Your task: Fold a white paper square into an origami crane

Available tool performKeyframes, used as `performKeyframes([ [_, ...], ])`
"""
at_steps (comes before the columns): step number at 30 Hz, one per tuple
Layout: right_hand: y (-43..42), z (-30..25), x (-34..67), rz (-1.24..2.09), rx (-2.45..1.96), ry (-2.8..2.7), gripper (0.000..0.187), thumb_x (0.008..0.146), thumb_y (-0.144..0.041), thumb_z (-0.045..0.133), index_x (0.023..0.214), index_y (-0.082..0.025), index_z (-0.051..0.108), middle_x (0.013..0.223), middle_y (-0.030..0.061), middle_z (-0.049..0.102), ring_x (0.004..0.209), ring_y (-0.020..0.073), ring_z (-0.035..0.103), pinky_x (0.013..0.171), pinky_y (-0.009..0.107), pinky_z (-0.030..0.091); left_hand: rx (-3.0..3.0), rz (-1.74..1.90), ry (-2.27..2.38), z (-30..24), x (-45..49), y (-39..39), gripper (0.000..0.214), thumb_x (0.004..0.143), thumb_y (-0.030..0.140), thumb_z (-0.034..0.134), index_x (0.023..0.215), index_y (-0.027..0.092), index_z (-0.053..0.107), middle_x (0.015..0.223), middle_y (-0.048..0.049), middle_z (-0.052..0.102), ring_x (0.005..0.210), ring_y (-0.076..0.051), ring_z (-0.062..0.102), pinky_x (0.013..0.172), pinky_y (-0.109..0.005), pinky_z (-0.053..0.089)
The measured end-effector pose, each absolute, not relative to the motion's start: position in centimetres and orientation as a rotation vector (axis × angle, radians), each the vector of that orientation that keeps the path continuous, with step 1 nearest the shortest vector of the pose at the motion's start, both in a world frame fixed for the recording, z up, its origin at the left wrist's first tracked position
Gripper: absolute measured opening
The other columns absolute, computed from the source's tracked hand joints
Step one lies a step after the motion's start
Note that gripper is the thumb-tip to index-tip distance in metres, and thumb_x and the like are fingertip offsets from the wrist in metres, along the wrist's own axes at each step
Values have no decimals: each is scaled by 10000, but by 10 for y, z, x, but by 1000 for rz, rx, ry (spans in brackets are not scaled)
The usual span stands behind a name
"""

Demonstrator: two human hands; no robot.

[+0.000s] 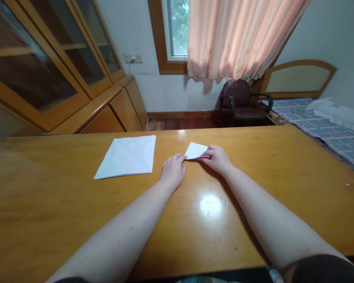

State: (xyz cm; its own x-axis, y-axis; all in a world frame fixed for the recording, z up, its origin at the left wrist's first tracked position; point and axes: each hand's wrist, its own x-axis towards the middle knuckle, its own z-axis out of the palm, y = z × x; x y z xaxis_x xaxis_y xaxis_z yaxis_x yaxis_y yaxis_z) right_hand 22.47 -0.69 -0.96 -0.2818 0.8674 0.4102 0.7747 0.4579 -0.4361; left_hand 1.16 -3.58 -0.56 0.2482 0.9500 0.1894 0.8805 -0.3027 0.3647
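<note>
A small folded white paper (194,150) lies on the wooden table (283,177) near its far edge. My left hand (173,171) rests on the table with its fingers curled, its fingertips pressing the paper's left corner. My right hand (217,158) is closed in a pinch on the paper's near right edge. A larger white sheet (127,156) with fold creases lies flat to the left of my left hand, apart from it.
A wooden cabinet (47,67) with glass doors stands at the left. Beyond the table are a dark armchair (242,102), a window with a peach curtain (238,35), and a bed (336,133) with a checked cover at the right.
</note>
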Motion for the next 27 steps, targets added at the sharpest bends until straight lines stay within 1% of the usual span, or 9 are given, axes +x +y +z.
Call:
performKeyframes([
  [3,-7,-9,225,133,-1288,-2172,181,761,-410,699,752,-243,769,750,58,605,728,176,535,707,315,396,2328,557,1755,-4,12,-36,356,834,247,556,1186,231,601,1249,-61,599,1140,-238,529,1002,-379,413],
  [6,-7,-9,224,223,-1231,-2179,157,772,-392,694,782,-252,765,769,52,619,749,173,540,735,315,403,2312,541,1765,-3,11,-37,343,840,252,546,1178,218,596,1211,-67,620,1125,-234,532,999,-373,405],
  [10,-10,-7,220,390,-1184,-2153,158,815,-364,651,795,-246,755,733,41,640,721,158,561,698,288,418,2298,526,1776,-1,12,-37,343,845,265,542,1179,205,593,1150,-78,648,1087,-235,548,967,-371,413],
  [13,-12,-5,218,466,-1160,-2114,140,816,-335,653,777,-238,746,729,32,654,708,146,576,679,266,426,2278,522,1792,1,12,-37,339,844,265,549,1173,200,600,1132,-84,656,1077,-233,555,959,-366,414],
  [20,-14,-1,218,500,-1176,-2107,150,808,-330,654,811,-208,740,713,32,657,672,138,571,633,249,413,2261,501,1806,4,13,-36,342,857,321,553,1173,201,611,1125,-82,666,1061,-241,567,937,-365,428],
  [24,-14,-1,218,491,-1215,-2122,175,804,-345,654,745,-195,720,699,33,647,660,139,560,627,252,406,2274,507,1805,3,12,-35,300,898,257,476,1151,222,634,1119,-59,677,1048,-232,577,930,-361,432],
  [27,-13,-1,219,466,-1218,-2129,193,803,-341,652,697,-188,705,676,33,632,641,141,549,617,255,398,2279,512,1796,2,11,-35,289,894,225,471,1116,241,655,1105,-42,684,1037,-225,584,923,-357,437],
])
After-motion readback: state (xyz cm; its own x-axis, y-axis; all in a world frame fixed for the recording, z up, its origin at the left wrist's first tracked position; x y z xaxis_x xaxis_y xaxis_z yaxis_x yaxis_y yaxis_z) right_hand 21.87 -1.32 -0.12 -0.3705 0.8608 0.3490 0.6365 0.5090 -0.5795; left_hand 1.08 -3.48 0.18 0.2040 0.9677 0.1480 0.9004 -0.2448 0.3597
